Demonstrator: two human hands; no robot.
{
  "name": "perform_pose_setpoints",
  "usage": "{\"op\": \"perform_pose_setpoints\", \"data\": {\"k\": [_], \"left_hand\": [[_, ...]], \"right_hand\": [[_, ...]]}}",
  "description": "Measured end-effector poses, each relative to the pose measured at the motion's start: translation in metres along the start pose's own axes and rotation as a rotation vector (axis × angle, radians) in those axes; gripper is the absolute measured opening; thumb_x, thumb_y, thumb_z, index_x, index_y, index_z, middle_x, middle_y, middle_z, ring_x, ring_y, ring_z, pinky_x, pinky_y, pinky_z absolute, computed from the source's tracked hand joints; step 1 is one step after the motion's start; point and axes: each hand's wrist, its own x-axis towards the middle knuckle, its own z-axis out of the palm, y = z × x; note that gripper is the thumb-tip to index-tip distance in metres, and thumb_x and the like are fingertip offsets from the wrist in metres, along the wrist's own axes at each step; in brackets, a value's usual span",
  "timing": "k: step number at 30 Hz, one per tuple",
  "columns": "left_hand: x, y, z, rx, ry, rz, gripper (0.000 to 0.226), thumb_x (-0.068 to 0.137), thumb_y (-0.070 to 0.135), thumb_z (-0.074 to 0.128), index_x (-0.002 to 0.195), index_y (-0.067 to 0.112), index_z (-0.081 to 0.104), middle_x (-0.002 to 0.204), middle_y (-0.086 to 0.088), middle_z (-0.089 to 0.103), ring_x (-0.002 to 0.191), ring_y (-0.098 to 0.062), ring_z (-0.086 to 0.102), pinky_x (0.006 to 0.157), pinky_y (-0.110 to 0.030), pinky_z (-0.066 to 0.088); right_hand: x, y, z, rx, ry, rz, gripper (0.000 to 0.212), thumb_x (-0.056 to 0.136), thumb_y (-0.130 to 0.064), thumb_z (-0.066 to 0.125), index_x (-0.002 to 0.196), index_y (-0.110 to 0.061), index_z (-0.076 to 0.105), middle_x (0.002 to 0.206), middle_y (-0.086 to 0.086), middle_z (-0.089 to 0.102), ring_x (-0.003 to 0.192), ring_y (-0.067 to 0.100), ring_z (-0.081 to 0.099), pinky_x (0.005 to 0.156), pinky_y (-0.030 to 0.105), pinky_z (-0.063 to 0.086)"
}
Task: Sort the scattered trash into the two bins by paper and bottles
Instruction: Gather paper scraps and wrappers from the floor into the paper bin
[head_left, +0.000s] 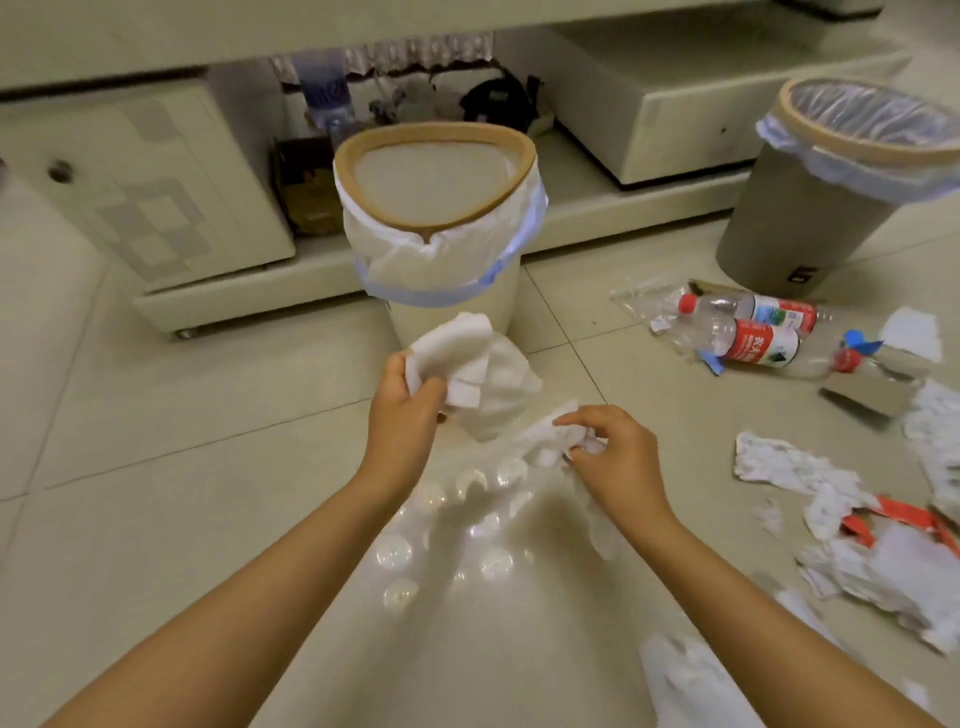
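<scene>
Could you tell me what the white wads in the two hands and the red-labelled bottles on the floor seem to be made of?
The wad in the left hand looks like soft tissue paper: matte, creased, limp. The wad in the right hand looks alike, though blurred. The bottles seem clear glossy plastic, see-through with highlights and red caps.

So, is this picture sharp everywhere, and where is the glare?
Head view: round ceiling-light glare spots sit on the glossy floor tiles between the forearms; motion blur softens the tissue in the left hand and the paper in the right hand; wide-angle distortion bends the white bin and grey bin.
</scene>
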Motion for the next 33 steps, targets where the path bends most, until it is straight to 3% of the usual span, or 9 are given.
{"op": "perform_pose_setpoints", "data": {"k": [2, 4, 9, 13, 17, 21, 26, 31, 33], "left_hand": [[0.020, 0.041, 0.004, -0.001, 0.012, 0.168, 0.024, 0.089, 0.005, 0.052, 0.102, 0.025, 0.051, 0.097, 0.003, 0.059, 0.089, -0.016, 0.061, 0.069, -0.029, 0.057], [0.043, 0.078, 0.007, 0.019, 0.057, 0.337, 0.024, 0.088, 0.006, 0.055, 0.105, 0.022, 0.049, 0.098, 0.000, 0.059, 0.092, -0.020, 0.062, 0.069, -0.035, 0.059], [0.103, 0.146, 0.022, 0.179, 0.235, 0.598, 0.030, 0.086, 0.003, 0.054, 0.101, 0.022, 0.036, 0.082, 0.008, 0.051, 0.070, -0.006, 0.057, 0.057, -0.029, 0.055], [0.144, 0.152, 0.020, 0.532, 0.342, 0.623, 0.012, 0.088, 0.002, 0.050, 0.091, 0.013, 0.052, 0.087, -0.006, 0.058, 0.073, -0.020, 0.052, 0.053, -0.024, 0.037], [0.169, 0.136, 0.015, 0.843, 0.092, 0.391, 0.025, 0.092, 0.010, 0.047, 0.114, 0.008, 0.060, 0.109, -0.012, 0.063, 0.097, -0.028, 0.058, 0.083, -0.039, 0.050], [0.174, 0.126, 0.003, 0.768, 0.125, 0.444, 0.041, 0.092, 0.020, 0.046, 0.133, 0.018, 0.053, 0.125, -0.005, 0.061, 0.117, -0.025, 0.052, 0.100, -0.044, 0.043], [0.176, 0.120, -0.023, 0.629, 0.163, 0.525, 0.041, 0.095, 0.017, 0.041, 0.134, 0.020, 0.051, 0.131, -0.001, 0.059, 0.114, -0.024, 0.056, 0.092, -0.039, 0.048], [0.176, 0.108, -0.038, 0.752, 0.061, 0.559, 0.045, 0.094, 0.038, 0.048, 0.139, 0.028, 0.044, 0.126, 0.005, 0.061, 0.097, -0.019, 0.062, 0.084, -0.038, 0.052], [0.176, 0.104, -0.041, 0.753, 0.035, 0.557, 0.048, 0.094, 0.041, 0.051, 0.139, 0.027, 0.043, 0.132, 0.007, 0.057, 0.099, -0.016, 0.063, 0.090, -0.040, 0.051]], "right_hand": [[0.024, -0.032, -0.008, 0.049, 0.041, -0.024, 0.023, 0.079, -0.004, 0.067, 0.088, -0.025, 0.072, 0.094, -0.007, 0.066, 0.087, 0.000, 0.060, 0.071, 0.005, 0.044], [0.044, -0.063, -0.013, 0.090, 0.063, -0.047, 0.018, 0.082, -0.011, 0.067, 0.096, -0.021, 0.073, 0.093, -0.003, 0.068, 0.086, 0.008, 0.063, 0.075, 0.021, 0.053], [0.086, -0.126, -0.017, 0.124, 0.134, -0.153, 0.016, 0.082, -0.014, 0.067, 0.094, -0.022, 0.074, 0.079, -0.002, 0.071, 0.076, 0.012, 0.066, 0.070, 0.035, 0.058], [0.112, -0.161, -0.007, 0.217, 0.166, -0.170, 0.016, 0.078, -0.011, 0.070, 0.091, -0.021, 0.073, 0.080, 0.000, 0.071, 0.078, 0.013, 0.066, 0.072, 0.035, 0.056], [0.139, -0.182, 0.012, 0.261, 0.145, -0.183, 0.026, 0.075, -0.016, 0.071, 0.100, -0.019, 0.069, 0.099, 0.003, 0.070, 0.092, 0.020, 0.065, 0.081, 0.041, 0.056], [0.167, -0.198, 0.029, 0.351, 0.074, -0.188, 0.044, 0.070, -0.026, 0.073, 0.113, -0.023, 0.062, 0.117, 0.006, 0.061, 0.100, 0.019, 0.062, 0.085, 0.040, 0.056], [0.191, -0.214, 0.054, 0.555, -0.002, -0.034, 0.105, 0.050, -0.048, 0.075, 0.141, -0.016, 0.034, 0.146, -0.001, 0.029, 0.127, 0.022, 0.043, 0.101, 0.044, 0.046], [0.204, -0.221, 0.071, 0.763, -0.181, 0.165, 0.098, 0.052, -0.064, 0.069, 0.137, -0.021, 0.045, 0.141, 0.002, 0.046, 0.127, 0.025, 0.046, 0.098, 0.038, 0.042], [0.204, -0.218, 0.076, 0.713, -0.134, 0.108, 0.069, 0.076, -0.053, 0.065, 0.135, -0.022, 0.050, 0.138, -0.003, 0.049, 0.125, 0.016, 0.045, 0.089, 0.024, 0.039]]}}
